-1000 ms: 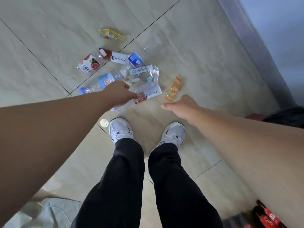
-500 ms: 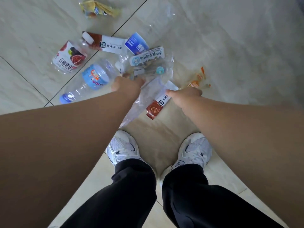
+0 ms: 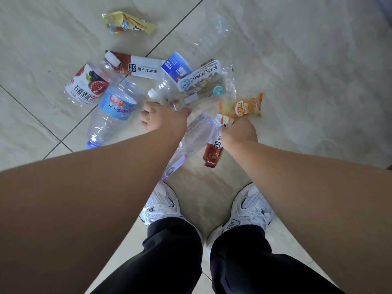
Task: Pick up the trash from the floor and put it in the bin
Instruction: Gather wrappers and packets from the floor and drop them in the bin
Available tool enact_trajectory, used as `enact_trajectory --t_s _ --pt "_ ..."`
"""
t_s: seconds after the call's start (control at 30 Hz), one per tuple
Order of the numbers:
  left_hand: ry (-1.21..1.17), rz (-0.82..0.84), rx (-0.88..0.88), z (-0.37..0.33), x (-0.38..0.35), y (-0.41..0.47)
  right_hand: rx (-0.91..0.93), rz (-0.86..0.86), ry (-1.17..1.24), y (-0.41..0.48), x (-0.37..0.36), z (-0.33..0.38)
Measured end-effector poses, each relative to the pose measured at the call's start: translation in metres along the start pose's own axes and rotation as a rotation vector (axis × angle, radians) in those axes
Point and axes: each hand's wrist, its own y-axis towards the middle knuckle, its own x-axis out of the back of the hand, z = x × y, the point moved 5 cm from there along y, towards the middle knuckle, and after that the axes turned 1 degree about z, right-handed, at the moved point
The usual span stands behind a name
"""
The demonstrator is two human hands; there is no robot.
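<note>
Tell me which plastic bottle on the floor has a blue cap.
The bottle with the light-blue label, left of the left hand. Its cap is blue; the two others with caps showing have white ones.

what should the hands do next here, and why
Probably close both grips and lift. The left hand is curled at the top of the clear crushed wrapper, and the right hand is down on the brown sachet, beside the orange snack wrapper. Both pieces look within grasp. No bin shows in this view, so carrying comes afterwards.
</note>
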Motion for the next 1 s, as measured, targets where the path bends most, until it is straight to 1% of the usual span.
enact_trajectory --t_s 0.1,0.17,0.2,0.27,0.33,0.4,0.47,0.63,0.7,0.77,0.83,0.87,0.9,0.93,0.97,1.0 --pt "-0.001 0.0 0.037 -0.005 -0.006 0.003 0.003 -0.043 -0.017 -0.001 0.011 -0.006" --pt "-0.008 0.004 0.064 -0.007 -0.014 0.004 0.021 -0.152 -0.038 0.001 0.027 -0.009" --pt "0.002 0.005 0.065 -0.008 -0.018 0.005 0.078 -0.214 -0.087 0.003 0.037 -0.008" --pt "0.018 -0.013 0.032 -0.008 -0.023 0.007 0.265 -0.271 -0.294 0.008 0.051 0.002" --pt "0.025 -0.023 -0.016 -0.008 -0.027 0.009 0.448 -0.292 -0.472 0.014 0.058 0.014" --pt "0.042 -0.014 -0.069 -0.008 -0.026 0.009 0.551 -0.3 -0.574 0.018 0.059 0.023" --pt "0.072 -0.004 -0.118 -0.009 -0.023 0.009 0.586 -0.282 -0.631 0.018 0.056 0.026" --pt "0.097 0.024 -0.28 -0.013 -0.01 0.0 0.621 -0.254 -0.689 0.011 0.06 0.025" --pt "0.121 0.037 -0.338 -0.013 -0.003 -0.007 0.603 -0.26 -0.699 0.008 0.065 0.024" --pt "0.156 0.056 -0.378 -0.014 0.002 -0.013 0.592 -0.251 -0.628 0.007 0.073 0.024" --pt "0.169 0.037 -0.395 -0.018 0.006 -0.015 0.561 -0.252 -0.435 0.006 0.08 0.025" --pt "0.169 0.006 -0.385 -0.021 0.008 -0.015 0.494 -0.247 -0.317 0.006 0.082 0.024" --pt "0.18 -0.036 -0.366 -0.024 0.01 -0.014 0.37 -0.233 -0.182 0.009 0.084 0.022" --pt "0.2 -0.078 -0.345 -0.029 0.01 -0.012 0.181 -0.196 -0.037 0.012 0.082 0.018" --pt "0.211 -0.105 -0.325 -0.033 0.01 -0.01 -0.02 -0.134 0.098 0.015 0.079 0.012" --pt "0.202 -0.113 -0.306 -0.037 0.008 -0.007 -0.168 -0.054 0.184 0.016 0.073 0.008"
